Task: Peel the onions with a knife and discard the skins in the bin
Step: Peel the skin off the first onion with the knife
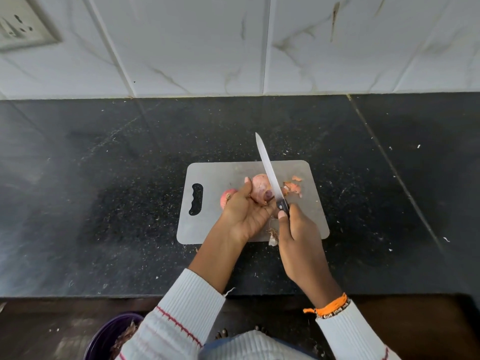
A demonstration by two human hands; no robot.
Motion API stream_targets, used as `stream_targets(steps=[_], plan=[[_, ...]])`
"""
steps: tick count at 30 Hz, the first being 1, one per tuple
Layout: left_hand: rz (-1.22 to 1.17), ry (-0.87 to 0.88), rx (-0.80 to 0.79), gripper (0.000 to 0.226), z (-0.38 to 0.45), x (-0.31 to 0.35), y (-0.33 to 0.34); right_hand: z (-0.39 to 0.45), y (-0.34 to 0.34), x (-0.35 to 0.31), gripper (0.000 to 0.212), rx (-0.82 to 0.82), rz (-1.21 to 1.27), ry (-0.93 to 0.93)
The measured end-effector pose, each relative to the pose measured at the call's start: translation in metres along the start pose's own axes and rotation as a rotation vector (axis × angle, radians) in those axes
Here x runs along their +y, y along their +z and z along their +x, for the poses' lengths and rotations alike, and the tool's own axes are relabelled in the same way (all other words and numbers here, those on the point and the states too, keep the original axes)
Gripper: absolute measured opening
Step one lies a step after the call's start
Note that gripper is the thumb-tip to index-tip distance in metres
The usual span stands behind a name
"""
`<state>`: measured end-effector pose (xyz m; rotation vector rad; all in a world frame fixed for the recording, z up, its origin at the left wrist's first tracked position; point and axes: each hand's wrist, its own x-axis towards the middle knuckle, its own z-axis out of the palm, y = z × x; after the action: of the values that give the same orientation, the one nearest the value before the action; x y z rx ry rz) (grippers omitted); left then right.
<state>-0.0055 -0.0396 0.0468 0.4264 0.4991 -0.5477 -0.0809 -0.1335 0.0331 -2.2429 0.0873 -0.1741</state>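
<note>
Onion [259,187] lifted just above grey cutting board [306,216], grasped in curled fingers of left hand [246,214]. Right hand [298,235] clenched around black handle of knife [270,175], blade pointing away toward the wall, lying against the onion's right side. Second onion [226,198] on the board, just left of the left hand. Loose skins [293,187] on the board, right of the blade. Underneath, black speckled countertop [104,190]; behind, white marble-look wall tiles [181,48] with socket [20,24] at upper left. Purple bin [109,336] on the floor, lower left, holding skins.
</note>
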Motion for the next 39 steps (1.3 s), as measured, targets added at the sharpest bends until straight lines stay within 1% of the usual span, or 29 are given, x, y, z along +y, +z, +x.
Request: stream_targets(steps=[4,7,9,11,14,15,16,17,19,22,24,26,29,32,34,37,39], plan=[[-0.06,-0.03,-0.012,0.042,0.0,-0.001,0.001,-0.009,0.007,0.004,0.014,-0.031,-0.153,0.016],[0.004,0.007,-0.028,0.041,0.005,-0.001,-0.004,-0.011,0.006,0.002,0.016,-0.036,-0.217,0.041],[0.167,0.086,-0.031,0.044,0.01,0.002,-0.009,-0.01,-0.001,-0.002,0.016,-0.036,-0.246,0.058],[0.425,0.188,-0.046,0.045,0.011,0.005,-0.013,-0.006,-0.011,-0.006,0.015,-0.039,-0.276,0.066],[0.817,0.348,-0.057,0.033,0.005,0.01,-0.016,0.003,-0.027,-0.012,0.017,-0.111,-0.291,0.108],[0.913,0.392,-0.044,0.032,0.006,0.011,-0.018,0.005,-0.03,-0.013,0.018,-0.14,-0.282,0.122],[0.955,0.414,-0.028,0.033,0.006,0.011,-0.018,0.007,-0.031,-0.014,0.019,-0.155,-0.27,0.13],[0.956,0.418,-0.004,0.034,0.006,0.01,-0.018,0.007,-0.029,-0.014,0.019,-0.152,-0.262,0.131],[0.868,0.378,0.032,0.036,0.007,0.007,-0.015,0.003,-0.023,-0.015,0.018,-0.113,-0.259,0.119],[0.539,0.236,0.088,0.044,0.007,0.007,-0.005,-0.009,-0.006,-0.015,0.016,-0.082,-0.267,0.089],[0.321,0.156,0.084,0.041,0.004,0.012,0.001,-0.018,0.005,-0.014,0.014,-0.084,-0.308,0.072],[0.234,0.126,0.073,0.037,0.003,0.016,0.003,-0.024,0.012,-0.01,0.013,-0.096,-0.333,0.06],[0.23,0.127,0.044,0.039,0.001,0.018,0.003,-0.021,0.009,-0.004,0.006,-0.074,-0.226,0.04],[0.246,0.148,0.035,0.028,0.001,0.019,0.001,-0.006,-0.002,-0.002,0.012,0.017,-0.109,0.104],[0.278,0.161,0.02,0.029,-0.001,0.02,-0.001,0.008,-0.01,0.002,0.016,0.042,-0.162,0.157],[0.336,0.152,0.0,0.035,-0.006,0.017,-0.003,0.031,-0.013,0.008,0.022,0.024,-0.31,0.251],[0.359,0.146,-0.007,0.031,-0.01,0.014,-0.003,0.043,-0.01,0.013,0.03,0.014,-0.365,0.282]])
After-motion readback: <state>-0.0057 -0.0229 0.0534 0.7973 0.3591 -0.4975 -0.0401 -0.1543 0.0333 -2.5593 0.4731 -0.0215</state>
